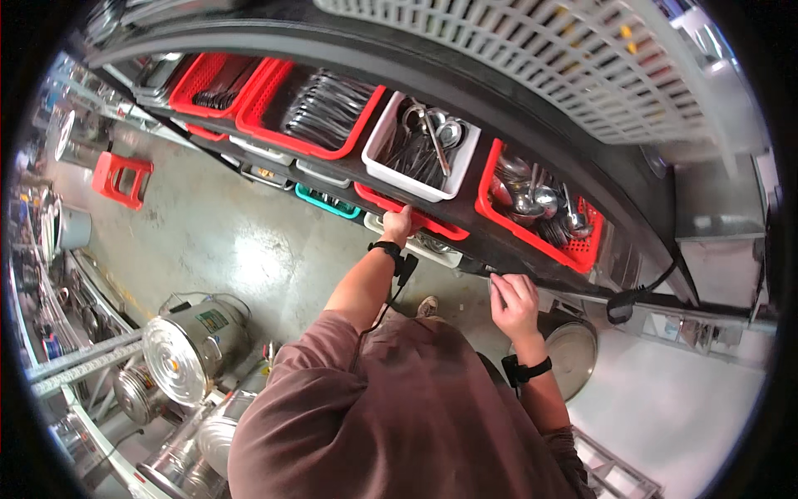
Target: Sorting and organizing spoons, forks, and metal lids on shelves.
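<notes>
My left hand (397, 225) is closed on the front rim of a red basket (440, 226) on a lower shelf; most of that basket is hidden under the shelf above. My right hand (515, 306) is raised in front of the shelf, to the right. Its fingertips are pressed together, and whatever they hold, if anything, is too small to make out. Above my left hand stands a white basket (405, 185) of ladles and other metal utensils. Nearest above my right hand is a red basket (532, 235) full of metal ladles and spoons.
More red baskets of metal utensils (331, 104) line the shelf leftward. Lower down sits a teal basket (327, 202). A white perforated basket (532, 58) stands on the top shelf. A red stool (123, 179) and large metal pots (179, 362) are at left; a cable (640, 301) hangs right.
</notes>
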{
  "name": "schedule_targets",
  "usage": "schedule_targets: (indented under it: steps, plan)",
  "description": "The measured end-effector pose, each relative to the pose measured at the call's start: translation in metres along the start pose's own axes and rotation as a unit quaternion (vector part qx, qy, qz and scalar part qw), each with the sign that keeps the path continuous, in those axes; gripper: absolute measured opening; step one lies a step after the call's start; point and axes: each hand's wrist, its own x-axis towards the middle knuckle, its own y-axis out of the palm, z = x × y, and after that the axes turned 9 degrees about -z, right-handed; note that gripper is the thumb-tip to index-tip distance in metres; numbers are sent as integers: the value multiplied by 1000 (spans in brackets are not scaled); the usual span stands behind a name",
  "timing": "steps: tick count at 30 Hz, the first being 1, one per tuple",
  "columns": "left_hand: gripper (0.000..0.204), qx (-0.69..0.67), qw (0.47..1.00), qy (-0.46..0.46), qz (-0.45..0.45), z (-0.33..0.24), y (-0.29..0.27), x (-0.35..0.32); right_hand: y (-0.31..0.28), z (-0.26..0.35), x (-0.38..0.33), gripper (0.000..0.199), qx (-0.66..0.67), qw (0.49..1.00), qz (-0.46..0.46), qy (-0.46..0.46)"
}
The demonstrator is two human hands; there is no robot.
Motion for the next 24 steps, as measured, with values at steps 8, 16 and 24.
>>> schedule_targets:
  steps: [8,16,24]
  plan:
    - [30,342,846,283,294,-69,-62,-125,-52,-33,-4,45,-165,969,-182,33]
    - [40,304,508,783,190,-171,-10,-269,-49,-88,0,39,-155,974,-147,73]
    - [18,345,548,744,164,-168,40,-251,-41,-96,-1,19,-144,972,-140,120]
